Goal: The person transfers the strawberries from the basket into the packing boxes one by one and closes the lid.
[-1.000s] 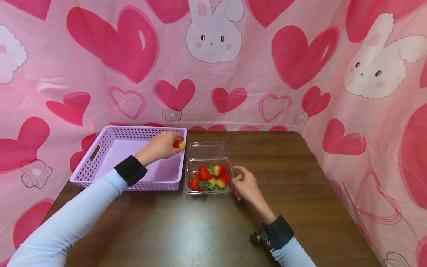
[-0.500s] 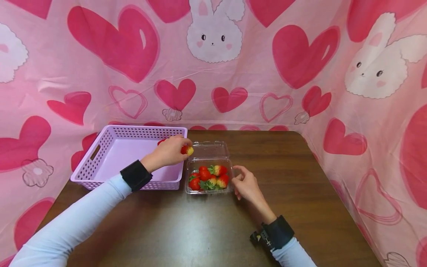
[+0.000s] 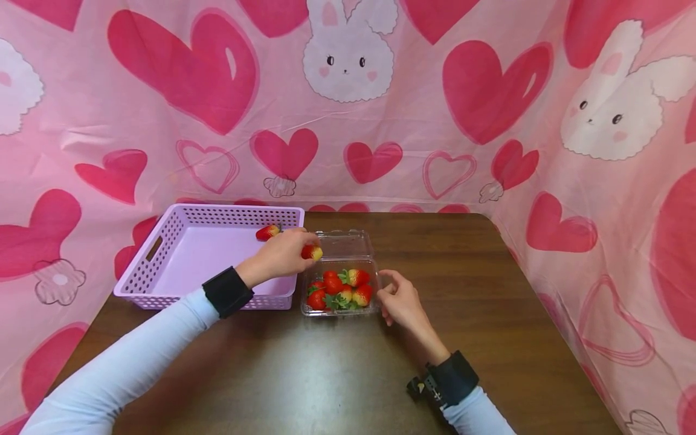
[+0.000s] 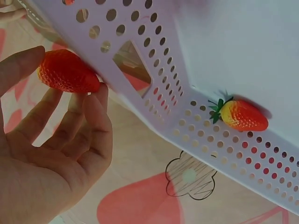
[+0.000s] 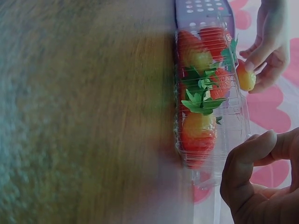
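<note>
My left hand (image 3: 288,251) pinches a red and yellow strawberry (image 3: 312,252) between thumb and fingers, over the hinge area of an opened clear plastic clamshell box (image 3: 311,311). In the left wrist view the held strawberry (image 4: 67,71) shows its red side. Several strawberries (image 3: 333,284) with green leaves lie in the box. My right hand (image 3: 402,299) is at the box's right side, fingers loosely bent, fingertips right at the rim. Another strawberry (image 4: 245,115) with a green cap lies inside the purple basket (image 4: 135,100), by its perforated wall.
The purple basket (image 3: 187,296) stands on the left of the brown wooden table (image 3: 326,374), close beside the clamshell box. Its lid (image 3: 342,243) lies folded back. A pink cloth (image 3: 424,121) with hearts and rabbits hangs behind and on both sides.
My left hand has moved right and slightly nearer, from over the basket to over the box, carrying the strawberry. The strawberry in the basket has come into view. The right hand stays put.
</note>
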Available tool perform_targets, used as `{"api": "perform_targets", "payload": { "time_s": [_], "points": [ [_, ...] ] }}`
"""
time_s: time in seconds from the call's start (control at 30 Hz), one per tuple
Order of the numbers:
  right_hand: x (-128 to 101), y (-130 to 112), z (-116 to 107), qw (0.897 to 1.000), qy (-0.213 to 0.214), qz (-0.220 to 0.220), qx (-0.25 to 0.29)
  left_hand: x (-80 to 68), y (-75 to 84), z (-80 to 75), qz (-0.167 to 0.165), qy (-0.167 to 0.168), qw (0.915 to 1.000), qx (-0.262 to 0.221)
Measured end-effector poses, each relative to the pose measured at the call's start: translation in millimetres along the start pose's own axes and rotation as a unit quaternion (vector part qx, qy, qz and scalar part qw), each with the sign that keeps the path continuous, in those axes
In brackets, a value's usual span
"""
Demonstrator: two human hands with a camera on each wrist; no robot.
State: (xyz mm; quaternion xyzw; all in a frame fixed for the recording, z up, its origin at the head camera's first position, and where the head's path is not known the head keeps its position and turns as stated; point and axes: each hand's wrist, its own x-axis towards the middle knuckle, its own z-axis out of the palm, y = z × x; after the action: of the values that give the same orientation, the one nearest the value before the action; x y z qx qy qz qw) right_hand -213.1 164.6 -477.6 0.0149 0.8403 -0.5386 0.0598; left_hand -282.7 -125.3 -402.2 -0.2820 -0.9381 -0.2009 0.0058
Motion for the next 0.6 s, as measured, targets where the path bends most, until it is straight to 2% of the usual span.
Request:
{"api": "perform_targets", "payload": {
  "time_s": [0.4,0.6],
  "points": [
    [-1,2,0,1.0,-0.003,-0.003,0.002,-0.8,9.0,4.2,0.023,-0.007,0.9997,-0.002],
    [0,1,-1,1.0,-0.004,0.0,-0.001,-0.5,13.2,11.0,0.021,-0.017,0.9996,-0.007]
  ]
}}
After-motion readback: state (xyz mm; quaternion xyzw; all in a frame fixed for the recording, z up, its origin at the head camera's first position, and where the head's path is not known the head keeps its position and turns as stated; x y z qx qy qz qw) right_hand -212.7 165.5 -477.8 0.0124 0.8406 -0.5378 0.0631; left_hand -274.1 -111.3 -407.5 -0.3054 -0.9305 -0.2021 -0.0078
